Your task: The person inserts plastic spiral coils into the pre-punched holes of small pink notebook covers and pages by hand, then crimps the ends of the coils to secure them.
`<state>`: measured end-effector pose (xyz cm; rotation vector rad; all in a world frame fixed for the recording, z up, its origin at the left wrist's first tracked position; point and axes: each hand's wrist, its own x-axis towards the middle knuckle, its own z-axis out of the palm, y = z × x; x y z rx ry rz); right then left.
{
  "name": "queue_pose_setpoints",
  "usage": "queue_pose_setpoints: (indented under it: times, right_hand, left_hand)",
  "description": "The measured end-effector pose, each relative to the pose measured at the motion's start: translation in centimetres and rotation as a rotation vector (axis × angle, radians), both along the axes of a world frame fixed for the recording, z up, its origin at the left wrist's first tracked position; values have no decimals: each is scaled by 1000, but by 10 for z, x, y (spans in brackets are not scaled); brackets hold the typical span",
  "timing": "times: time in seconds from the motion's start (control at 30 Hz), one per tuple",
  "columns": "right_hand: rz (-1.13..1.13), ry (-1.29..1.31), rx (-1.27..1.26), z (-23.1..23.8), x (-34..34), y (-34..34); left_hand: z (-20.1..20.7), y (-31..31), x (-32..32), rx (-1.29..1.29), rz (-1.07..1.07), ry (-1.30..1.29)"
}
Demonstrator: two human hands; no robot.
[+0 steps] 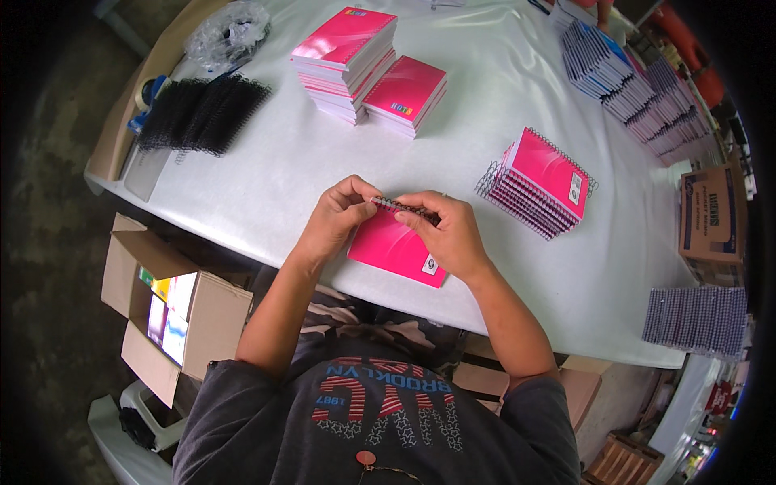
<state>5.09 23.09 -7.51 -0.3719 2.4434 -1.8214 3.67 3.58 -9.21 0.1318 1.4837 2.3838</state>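
Note:
A pink notebook (391, 249) lies at the table's near edge in front of me, its far edge lined with a dark spiral binding coil (391, 203). My left hand (333, 220) pinches the coil's left end between thumb and fingers. Along the right part of the same edge, my right hand (449, 234) is closed on the coil, thumb on the cover and fingers behind. The fingers partly hide the coil, so how far it runs through the holes cannot be made out.
Unbound pink notebooks (343, 36) stand in two piles at the back. Coil-bound pink notebooks (541, 174) are stacked at right. Loose black coils (202, 115) lie at left. More bound stacks (598, 61) and a carton (713, 214) line the right side. An open box (220, 311) sits lower left.

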Motion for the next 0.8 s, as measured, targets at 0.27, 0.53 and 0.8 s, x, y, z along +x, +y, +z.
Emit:
queue_pose_setpoints:
  times: [0.27, 0.53, 0.8]
  right_hand:
    - [-36, 156, -23, 7, 4, -1]
    - [-476, 539, -601, 49, -14, 46]
    - [-1296, 597, -71, 5, -2, 130]
  left_hand:
    - [-7, -6, -5, -88, -51, 61]
    - [72, 90, -30, -259, 90, 364]
    - [91, 197, -91, -743, 57, 721]
